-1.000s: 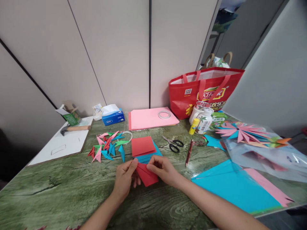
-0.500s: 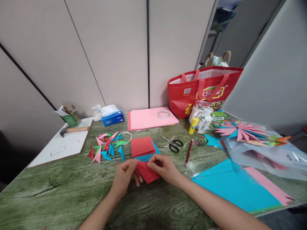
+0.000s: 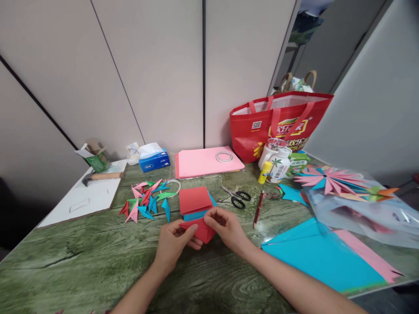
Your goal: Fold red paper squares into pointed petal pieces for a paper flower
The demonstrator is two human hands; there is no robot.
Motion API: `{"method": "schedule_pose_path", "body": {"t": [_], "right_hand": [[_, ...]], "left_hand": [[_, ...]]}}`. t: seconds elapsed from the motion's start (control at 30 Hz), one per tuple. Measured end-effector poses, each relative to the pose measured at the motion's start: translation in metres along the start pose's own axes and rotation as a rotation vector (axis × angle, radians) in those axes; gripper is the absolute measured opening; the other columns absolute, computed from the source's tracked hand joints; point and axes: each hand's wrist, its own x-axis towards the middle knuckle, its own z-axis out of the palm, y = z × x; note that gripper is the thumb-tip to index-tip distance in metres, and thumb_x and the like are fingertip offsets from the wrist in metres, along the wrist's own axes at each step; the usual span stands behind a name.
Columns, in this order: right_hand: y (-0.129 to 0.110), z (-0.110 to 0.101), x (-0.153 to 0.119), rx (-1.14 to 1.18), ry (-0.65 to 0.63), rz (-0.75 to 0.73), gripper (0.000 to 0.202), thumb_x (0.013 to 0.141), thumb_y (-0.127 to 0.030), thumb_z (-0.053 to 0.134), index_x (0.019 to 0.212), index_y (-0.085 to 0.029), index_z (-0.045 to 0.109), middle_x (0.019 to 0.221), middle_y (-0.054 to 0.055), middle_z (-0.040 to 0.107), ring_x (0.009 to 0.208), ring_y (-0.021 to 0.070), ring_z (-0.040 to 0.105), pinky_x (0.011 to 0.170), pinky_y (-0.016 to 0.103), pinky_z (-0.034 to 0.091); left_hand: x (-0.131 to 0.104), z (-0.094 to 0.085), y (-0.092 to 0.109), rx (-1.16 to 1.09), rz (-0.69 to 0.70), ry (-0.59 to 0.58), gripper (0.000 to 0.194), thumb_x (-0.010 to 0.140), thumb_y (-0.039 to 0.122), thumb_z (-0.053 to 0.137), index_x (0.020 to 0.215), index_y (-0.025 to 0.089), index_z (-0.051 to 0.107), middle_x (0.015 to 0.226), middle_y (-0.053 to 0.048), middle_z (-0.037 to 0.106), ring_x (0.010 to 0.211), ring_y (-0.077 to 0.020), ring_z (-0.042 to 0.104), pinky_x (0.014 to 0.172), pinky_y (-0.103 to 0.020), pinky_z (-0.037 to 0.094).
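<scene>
- The folded red paper [image 3: 206, 233] is plain and matte, doubled over along its upper side, tapering to a narrow tip at the left, with a blunt corner pointing down toward the bench's near edge
- It is held just above the bench [image 3: 98, 261], about midway between the left and right edges and nearer the near edge than the far one
- The left hand [image 3: 175, 240] grips its left end, thumb laid across the top, fingers curled underneath
- The right hand [image 3: 225, 224] pinches its upper right part between thumb and bent fingers, knuckles up
- Both bare forearms reach in from the near edge, slanting inward until the hands almost meet
- Just beyond, toward the far edge, lie red squares [image 3: 195, 199] overlapping blue sheets [image 3: 195, 215]
</scene>
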Motion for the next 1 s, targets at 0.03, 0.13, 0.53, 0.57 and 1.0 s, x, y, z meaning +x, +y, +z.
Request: {"method": "schedule_pose_path", "body": {"t": [0.03,0.13,0.53,0.57,1.0], "right_hand": [[0.000,0.001,0.000,0.031,0.017,-0.006,0.021,0.071,-0.036,0.061,0.076,-0.018,0.052,0.066,-0.002,0.052,0.062,0.0111,0.050,0.057,0.022,0.039],[0.003,0.005,-0.001,0.155,0.029,0.013,0.037,0.061,-0.029,0.070,0.086,-0.022,0.043,0.075,-0.002,0.056,0.068,0.0122,0.053,0.059,0.022,0.042],[-0.003,-0.002,-0.001,-0.154,-0.075,-0.128,0.014,0.076,-0.020,0.053,0.088,-0.019,0.059,0.085,0.003,0.064,0.076,0.0145,0.058,0.067,0.026,0.046],[-0.002,-0.001,-0.002,-0.149,-0.088,-0.126,0.014,0.075,-0.020,0.054,0.088,-0.019,0.059,0.085,0.003,0.064,0.077,0.0146,0.058,0.068,0.026,0.046],[0.004,0.003,-0.003,-0.073,-0.038,-0.032,0.017,0.067,-0.023,0.065,0.083,-0.017,0.063,0.078,0.003,0.066,0.070,0.0146,0.060,0.065,0.027,0.048]], "left_hand": [[-0.001,0.001,0.000,-0.019,0.010,0.034,0.018,0.066,0.029,0.067,0.066,0.012,0.062,0.050,-0.003,0.067,0.044,-0.0166,0.063,0.045,-0.025,0.054],[-0.002,0.003,0.000,-0.089,0.031,0.108,0.019,0.066,0.031,0.066,0.063,0.013,0.061,0.053,-0.001,0.067,0.051,-0.0171,0.065,0.054,-0.028,0.056],[0.007,-0.009,-0.002,0.086,0.226,0.084,0.020,0.061,0.020,0.067,0.079,0.018,0.059,0.071,0.000,0.066,0.067,-0.0138,0.063,0.064,-0.022,0.050],[0.007,-0.009,-0.002,0.119,0.226,0.078,0.016,0.061,0.020,0.068,0.075,0.017,0.060,0.069,0.000,0.065,0.066,-0.0135,0.062,0.063,-0.022,0.050],[0.003,-0.004,0.005,0.205,0.167,0.144,0.013,0.056,0.021,0.070,0.069,0.017,0.069,0.065,-0.002,0.070,0.060,-0.0167,0.063,0.058,-0.024,0.051]]}}
